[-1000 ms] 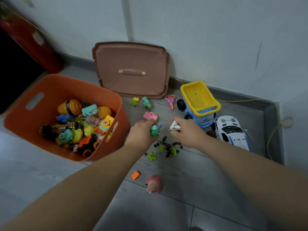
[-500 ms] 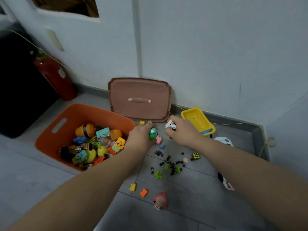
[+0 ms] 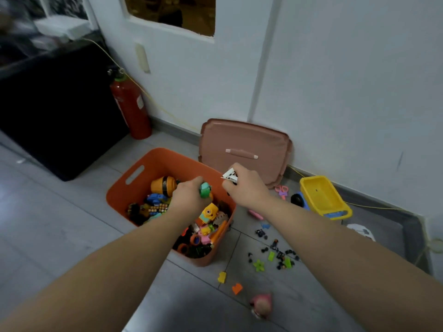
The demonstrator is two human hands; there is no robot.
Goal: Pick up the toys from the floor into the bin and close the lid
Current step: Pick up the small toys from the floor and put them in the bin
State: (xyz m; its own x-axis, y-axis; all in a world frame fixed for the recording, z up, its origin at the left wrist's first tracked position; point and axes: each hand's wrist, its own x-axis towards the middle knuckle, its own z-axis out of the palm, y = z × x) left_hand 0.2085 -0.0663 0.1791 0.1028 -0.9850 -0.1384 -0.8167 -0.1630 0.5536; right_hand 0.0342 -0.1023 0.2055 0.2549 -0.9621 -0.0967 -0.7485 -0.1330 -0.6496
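A green toy [image 3: 205,190] is gripped in the left hand [image 3: 190,198] above the bin [image 3: 134,188]. A white toy [image 3: 230,176] is pinched by the right hand [image 3: 244,188] over the bin's far rim.

The bin [image 3: 167,161] is left uncovered from above, though heaped with toys [image 3: 208,213]. The floor [image 3: 287,286] beside it is cluttered by bricks [image 3: 271,255].

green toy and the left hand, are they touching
Touching. The head view shows the left hand gripping the green toy, fingers curled round it, over the orange bin.

Left hand [image 3: 189,200], right hand [image 3: 244,188] at bin [image 3: 165,161]
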